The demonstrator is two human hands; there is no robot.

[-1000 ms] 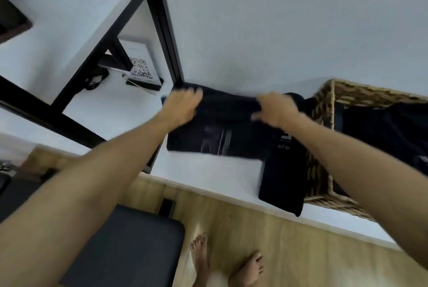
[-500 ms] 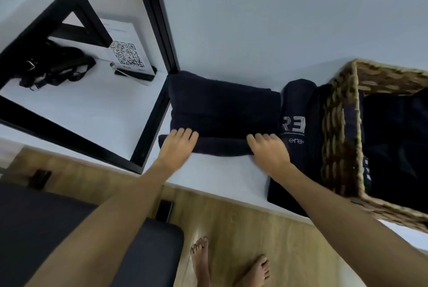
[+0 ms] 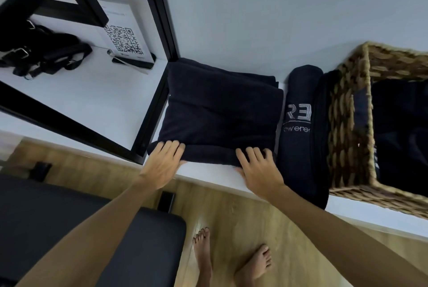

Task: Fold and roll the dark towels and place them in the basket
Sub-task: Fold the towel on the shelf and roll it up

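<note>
- Head view: folded dark towel (image 3: 220, 110) lies flat on the white desk (image 3: 208, 169), its near edge at the desk's front lip, its far edge close to the wall (image 3: 278, 8).
- Left hand (image 3: 162, 166), fingers (image 3: 172, 147) straight and close together, rests on the towel's near-left edge; holds nothing.
- Right hand (image 3: 259, 171), fingers (image 3: 252, 154) straight, slightly spread, presses the near-right edge; thumb hidden, no grip visible.
- Judgement: step in hand is starting the roll from the near edge. To do well: tuck the first turn tight, push both hands away at an even pace so the ends stay square, keep the stacked layers from skewing.
- Rolled towel (image 3: 298, 124), with pale lettering, lies just right of the folded one and against the wicker basket (image 3: 347, 124); its near end overhangs the desk edge.
- Basket at far right; dark cloth inside, exact count cannot be told.
- Desk surface: smooth, white. Black metal frame (image 3: 162, 20) to the left; beyond it a QR-code card (image 3: 122, 38) and a black strap bundle (image 3: 39, 50).
- Room: wood-look floor (image 3: 231, 217), dark padded seat (image 3: 81, 228) lower left, bare feet (image 3: 231, 261) below the desk edge.
</note>
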